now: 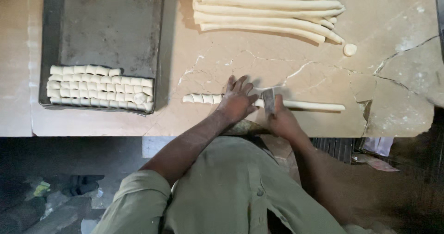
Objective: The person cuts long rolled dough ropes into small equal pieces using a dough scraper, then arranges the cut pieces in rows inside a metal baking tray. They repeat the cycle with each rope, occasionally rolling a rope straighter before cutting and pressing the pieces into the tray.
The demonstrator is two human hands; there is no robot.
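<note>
We have our left hand [237,100] pressed flat on the dough rope [305,105] near the counter's [397,109] front edge, fingers spread, gripping nothing; our right hand [282,120] is closed around a metal scraper [268,101], blade standing on the rope; cut pieces [201,98] trail off to the left; at the front edge of the tray [111,26], rows of dough pieces [99,88]; more long ropes [268,7] wait at the back edge.

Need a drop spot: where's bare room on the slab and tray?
Free: far half of the tray; slab right of the stacked dough ropes. Crowded: tray's near edge with cut pieces, and around both hands on the dough rope.
</note>
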